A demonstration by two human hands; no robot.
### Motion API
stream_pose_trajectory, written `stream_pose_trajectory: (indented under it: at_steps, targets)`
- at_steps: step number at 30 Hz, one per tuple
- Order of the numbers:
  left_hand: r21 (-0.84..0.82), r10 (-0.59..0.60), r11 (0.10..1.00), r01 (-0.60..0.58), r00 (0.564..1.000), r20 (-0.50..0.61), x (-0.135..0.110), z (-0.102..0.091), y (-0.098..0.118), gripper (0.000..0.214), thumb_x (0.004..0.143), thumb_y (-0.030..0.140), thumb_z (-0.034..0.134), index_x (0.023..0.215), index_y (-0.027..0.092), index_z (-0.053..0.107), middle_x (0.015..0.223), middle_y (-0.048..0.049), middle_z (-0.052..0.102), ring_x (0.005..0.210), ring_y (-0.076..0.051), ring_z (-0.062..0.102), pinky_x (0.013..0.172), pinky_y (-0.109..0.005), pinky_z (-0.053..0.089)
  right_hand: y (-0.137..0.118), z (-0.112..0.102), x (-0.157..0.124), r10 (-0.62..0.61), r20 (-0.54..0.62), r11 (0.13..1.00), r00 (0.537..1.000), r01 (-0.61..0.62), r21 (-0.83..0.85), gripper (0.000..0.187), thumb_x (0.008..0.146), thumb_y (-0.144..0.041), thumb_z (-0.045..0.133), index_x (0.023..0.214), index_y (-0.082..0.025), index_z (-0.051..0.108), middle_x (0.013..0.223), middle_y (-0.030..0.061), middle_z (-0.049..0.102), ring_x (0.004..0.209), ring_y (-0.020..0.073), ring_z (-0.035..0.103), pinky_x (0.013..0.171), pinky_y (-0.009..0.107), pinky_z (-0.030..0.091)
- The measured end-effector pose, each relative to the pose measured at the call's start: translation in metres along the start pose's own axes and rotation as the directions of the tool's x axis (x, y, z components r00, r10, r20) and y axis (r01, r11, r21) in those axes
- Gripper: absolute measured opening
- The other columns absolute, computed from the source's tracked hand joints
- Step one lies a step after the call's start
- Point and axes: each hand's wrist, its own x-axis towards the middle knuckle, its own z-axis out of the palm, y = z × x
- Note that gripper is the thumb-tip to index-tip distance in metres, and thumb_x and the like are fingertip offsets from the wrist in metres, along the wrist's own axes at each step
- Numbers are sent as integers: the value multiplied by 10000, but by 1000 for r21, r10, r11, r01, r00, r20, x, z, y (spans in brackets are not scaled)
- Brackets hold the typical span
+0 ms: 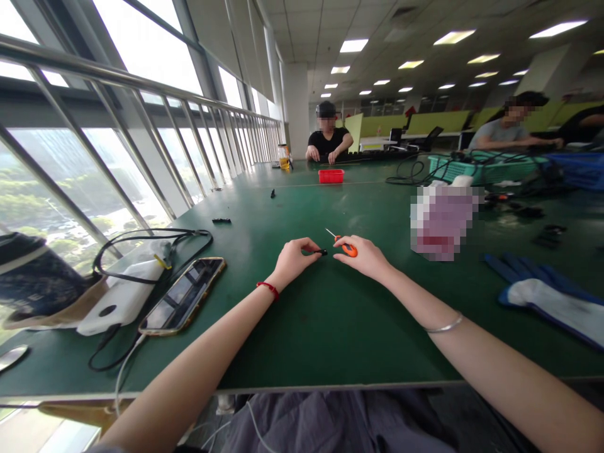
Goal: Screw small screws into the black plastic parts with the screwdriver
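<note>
Here, slightly apart over one green table [306,327], the left hand [292,259] pinches one small black piece [323,252] at its fingertips and the right hand [367,255] grips one orange-handled tool [350,250], with one phone [186,297] leftward, two dark bits [221,221] farther out, one red tray [331,178] beyond.

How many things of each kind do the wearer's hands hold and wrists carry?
Small black part: 1, in the left hand
Orange-handled tool: 1, in the right hand
Bracelets: 2, one red, one silver
Total: 4
</note>
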Motion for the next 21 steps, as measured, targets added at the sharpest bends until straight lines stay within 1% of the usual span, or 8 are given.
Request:
stream_pose_trajectory:
  at_steps: [2, 5, 8, 14, 17, 19, 21]
  targets:
    - [-35, 23, 999, -22, 999, 35, -2, 3, 7, 126, 727, 292, 633, 772, 184, 678, 816, -15, 713, 780, -162, 645, 778, -280, 493, -2, 2, 0, -23, 19, 1000, 1000, 23, 1, 219, 752, -377, 624, 948, -283, 650, 944, 12, 638, 830, 186, 591, 663, 277, 412]
    - [-66, 44, 997, -41, 997, 56, -3, 6, 12, 127, 725, 294, 636, 757, 177, 676, 806, -13, 713, 768, -157, 644, 781, -278, 490, -4, 2, 0, -36, 38, 999, 999, 36, -12, 195, 748, -350, 628, 932, -297, 662, 944, 0, 644, 815, 175, 594, 640, 264, 400]
    - [-93, 39, 995, -34, 998, 53, -3, 8, 12, 136, 724, 297, 640, 750, 168, 676, 797, -16, 711, 762, -157, 641, 770, -275, 490, -6, 1, 0, -23, 53, 998, 998, 26, -49, 175, 757, -342, 615, 919, -303, 669, 920, -10, 638, 768, 163, 590, 603, 252, 378]
    - [-181, -8, 983, 18, 998, 57, -1, 10, 8, 157, 727, 300, 645, 759, 149, 675, 801, -41, 710, 747, -157, 642, 736, -265, 507, -5, 1, 0, -37, 61, 997, 997, 41, -66, 167, 764, -347, 610, 914, -300, 666, 894, -9, 628, 775, 165, 588, 596, 245, 368]
    - [-174, -16, 985, 19, 1000, 18, 0, 6, 8, 155, 723, 294, 646, 774, 152, 676, 820, -44, 711, 772, -161, 645, 760, -271, 508, -5, 4, 0, -27, 51, 996, 998, 31, -80, 165, 772, -352, 599, 915, -303, 663, 874, -7, 622, 769, 167, 590, 584, 245, 367]
    - [-152, -10, 988, 7, 1000, -17, 0, 2, 8, 150, 721, 290, 645, 778, 155, 676, 828, -43, 710, 797, -167, 646, 789, -280, 502, -7, 6, 1, -15, 49, 994, 999, 20, -108, 173, 777, -356, 594, 927, -302, 662, 877, 2, 619, 779, 176, 592, 581, 249, 370]
    - [-117, -1, 993, -3, 1000, -27, -1, -1, 8, 142, 719, 284, 643, 781, 162, 678, 832, -38, 708, 810, -171, 645, 803, -287, 497, -8, 8, 2, -12, 55, 992, 998, 19, -125, 189, 777, -356, 596, 947, -304, 662, 900, 11, 623, 799, 186, 595, 590, 255, 380]
